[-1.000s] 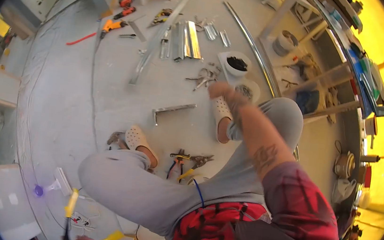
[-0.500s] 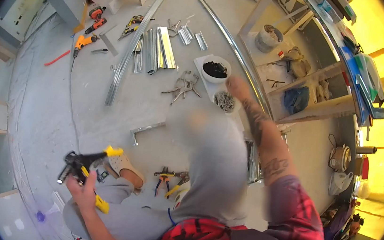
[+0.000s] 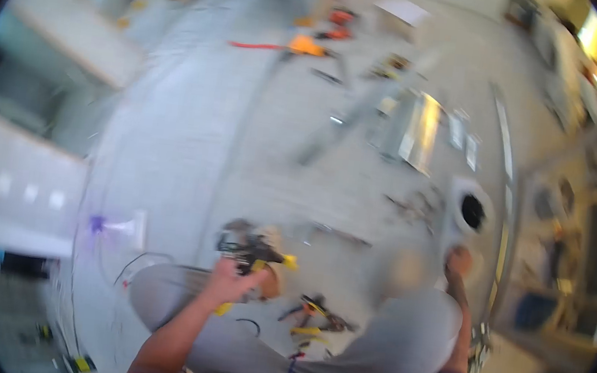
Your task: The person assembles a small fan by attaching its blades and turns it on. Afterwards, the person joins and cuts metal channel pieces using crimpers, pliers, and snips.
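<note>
My left hand [image 3: 235,280] is wrapped round a black-and-yellow hand tool [image 3: 255,246], held above my left foot; blur hides its exact kind. My right hand [image 3: 459,261] is down at a second white tub [image 3: 477,266], beyond my right knee; its fingers are smeared by motion. Just past it stands a white tub [image 3: 488,208] holding small black pieces. Pliers and other hand tools [image 3: 315,308] lie on the floor between my legs. A thin metal piece [image 3: 337,234] lies ahead of them.
Shiny metal profiles [image 3: 419,130] lie ahead on the floor, with locking clamps [image 3: 414,203] nearer me. A long metal track [image 3: 505,133] runs along the right. Farther off are an orange drill [image 3: 306,45] and a red drill [image 3: 340,25]. Wooden shelving stands at the right.
My view has swung left, so the floor items appear farther right. My right hand has moved from beside the black-filled tub to the nearer tub. The left hand still holds the tool.
</note>
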A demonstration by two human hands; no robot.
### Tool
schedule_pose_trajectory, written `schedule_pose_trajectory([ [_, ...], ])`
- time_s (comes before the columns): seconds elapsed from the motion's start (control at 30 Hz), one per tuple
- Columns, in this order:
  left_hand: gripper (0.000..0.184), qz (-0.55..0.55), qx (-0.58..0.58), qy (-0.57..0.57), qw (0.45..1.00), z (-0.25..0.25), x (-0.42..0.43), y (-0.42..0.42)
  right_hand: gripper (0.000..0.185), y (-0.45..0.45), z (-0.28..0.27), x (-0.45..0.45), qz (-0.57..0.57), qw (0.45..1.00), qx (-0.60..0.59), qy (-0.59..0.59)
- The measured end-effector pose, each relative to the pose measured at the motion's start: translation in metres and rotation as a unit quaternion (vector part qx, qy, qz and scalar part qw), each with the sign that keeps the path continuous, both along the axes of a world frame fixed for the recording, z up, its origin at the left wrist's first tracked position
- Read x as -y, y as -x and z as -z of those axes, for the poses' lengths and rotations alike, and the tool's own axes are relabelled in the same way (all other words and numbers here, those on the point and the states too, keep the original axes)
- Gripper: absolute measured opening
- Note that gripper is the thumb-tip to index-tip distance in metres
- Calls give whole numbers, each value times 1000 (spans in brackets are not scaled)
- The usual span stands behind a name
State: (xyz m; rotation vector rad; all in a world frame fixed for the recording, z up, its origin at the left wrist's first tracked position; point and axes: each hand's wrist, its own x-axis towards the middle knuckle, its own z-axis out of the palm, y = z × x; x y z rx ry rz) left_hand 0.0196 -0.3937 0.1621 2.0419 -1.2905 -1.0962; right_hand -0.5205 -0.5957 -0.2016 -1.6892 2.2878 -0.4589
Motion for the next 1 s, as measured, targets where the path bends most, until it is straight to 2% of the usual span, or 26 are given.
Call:
schedule_pose_trajectory([
  [0.07,37,59,32,68,995,9,-4,-5,17,4,2,2,-65,997,-37,1],
  [0.17,31,50,14,168,984,-1,-2,3,17,5,13,0,-11,999,4,37],
  [0.27,32,43,-8,148,988,11,-12,0,17,-7,-7,6,-13,1000,14,20],
  [0.33,33,42,-28,89,995,18,-11,-5,17,-12,-13,10,-17,1000,15,9],
  [0.37,34,44,-35,189,980,17,-10,-2,17,-14,-15,14,-21,1000,15,7],
  [0.4,34,28,-23,195,980,15,-9,-1,17,-16,-18,18,-28,999,18,5],
  [0.47,38,44,-14,137,989,11,-11,-4,17,-21,-26,26,-37,999,26,-1],
  [0.73,41,9,-5,137,991,-10,-8,4,17,-22,-75,37,-85,993,76,-44],
  [0.8,43,16,-42,195,980,9,-7,0,18,-26,-100,44,-109,987,105,-55],
  [0.87,50,37,-9,262,964,34,-4,-2,18,-37,-136,53,-141,975,157,-71],
  [0.93,58,-26,-186,84,979,-18,-8,12,18,-42,-181,58,-170,959,207,-91],
  [1.0,62,-40,-265,91,959,-9,-11,20,18,-48,-229,66,-203,939,255,-108],
])
